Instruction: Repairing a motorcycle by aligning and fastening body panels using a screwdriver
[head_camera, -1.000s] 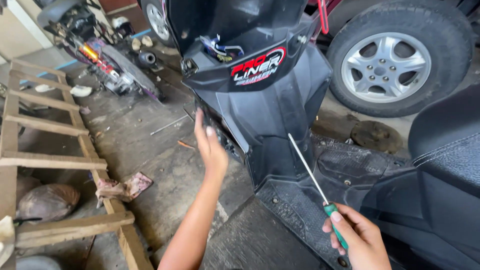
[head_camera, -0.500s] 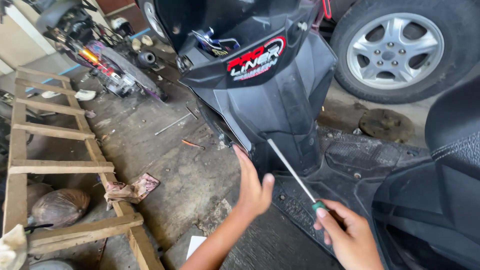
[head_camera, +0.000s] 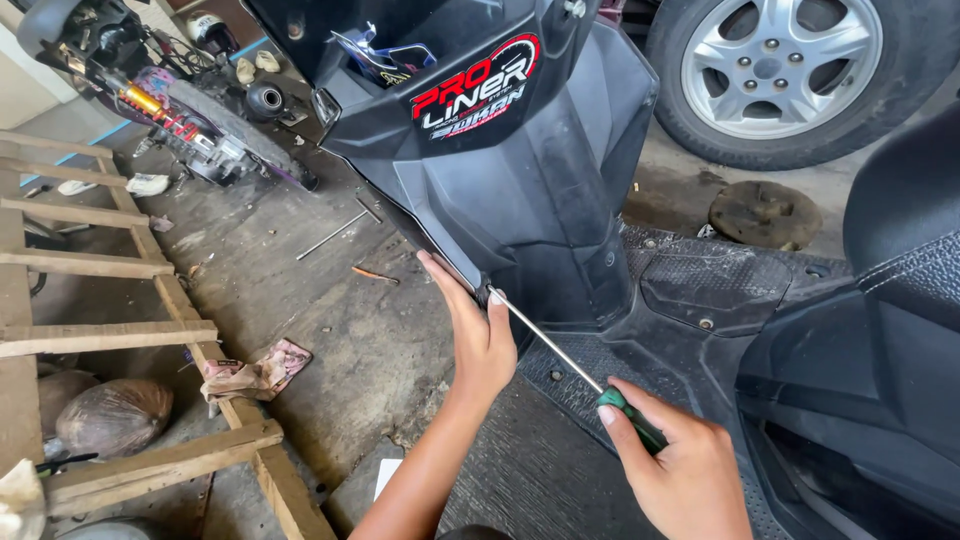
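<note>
Scooter front panel: black plastic, upright, centre of the scene, glossy sticker near its top, footboard spreading to the right and near side. Left hand: fingers together and flat, laid along the lower left edge of the panel, thumb raised beside the screwdriver tip. Screwdriver: long thin steel shaft, green handle, slanting from the near right up to the panel's bottom edge, tip meeting the seam just beside the left thumb. Right hand: curled around the green handle, fingers closed on it. Handling note, as a judgement: the tip looks best kept square in the seam or fastener, with the left hand steadying the panel edge and the thumb clear of the point, since thin plastic of this kind would likely crack or scratch under a slipped blade; pressure should run along the shaft, not sideways. Surroundings: car wheel far right; wooden frame at left; crumpled rag on the stained concrete floor; partly stripped motorbike far left.
</note>
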